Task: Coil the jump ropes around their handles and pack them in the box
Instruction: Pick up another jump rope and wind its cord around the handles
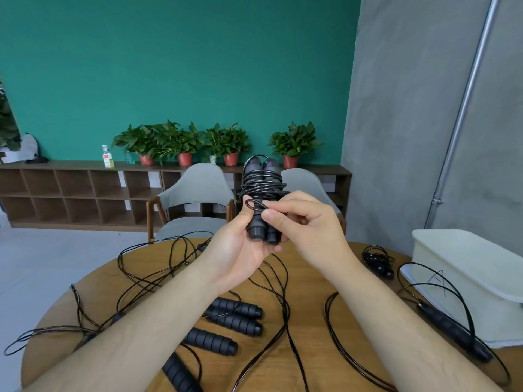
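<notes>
Holding a pair of black handles [261, 222] upright above the far edge of the round wooden bench [308, 281], the person has nearly finished one jump rope: most of its cord [263, 183] sits in stacked turns around the upper half of the two handles. The left hand [240, 250] is clamped around the lower ends of the handles from below, thumb against the side. The right hand [305, 222] is closed in a pinch, thumb and forefinger gripping a small loop of cord [253, 205] at the bottom of the winding, apparently to tuck it in and lock the coil.

The risk, as I judge it, lies in that last loop. The cord looks stiff and springy, so if the pinch slips before the end is trapped under a turn, the lower wraps could spring off and the winding loosen. A weaker hold by the left hand could let the two handles splay apart and slacken everything.

An already coiled bundle [377, 261] lies near the far right edge, just beside the pale box [467, 267]. Loose handles [232, 314] and tangled cords [147, 267] cover the near and left parts of the bench, and one cord arcs against the box's front, where it could snag a bundle being carried across.
</notes>
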